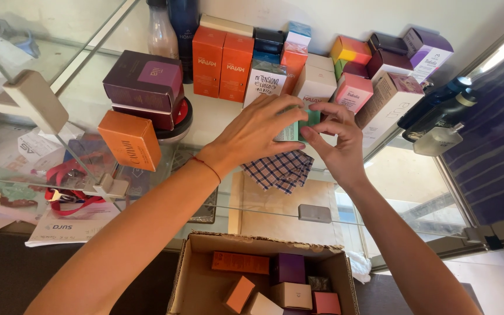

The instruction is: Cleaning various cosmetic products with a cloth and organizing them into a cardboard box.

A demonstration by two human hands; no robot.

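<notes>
Cardboard box point(196, 280) at lower centre still holds several small cartons; many others already stand on the glass shelf point(217, 114) at upper frame. Both hands, left point(252, 131) and right point(336, 143), pinch one green carton point(296, 129) at mid-frame, above a checked cloth point(281, 170)

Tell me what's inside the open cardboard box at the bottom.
The cardboard box holds small cartons: an orange one lying flat, a purple one, tan and pink ones. Anything beneath them, and the box's lower part past the picture's edge, is hidden.
</notes>
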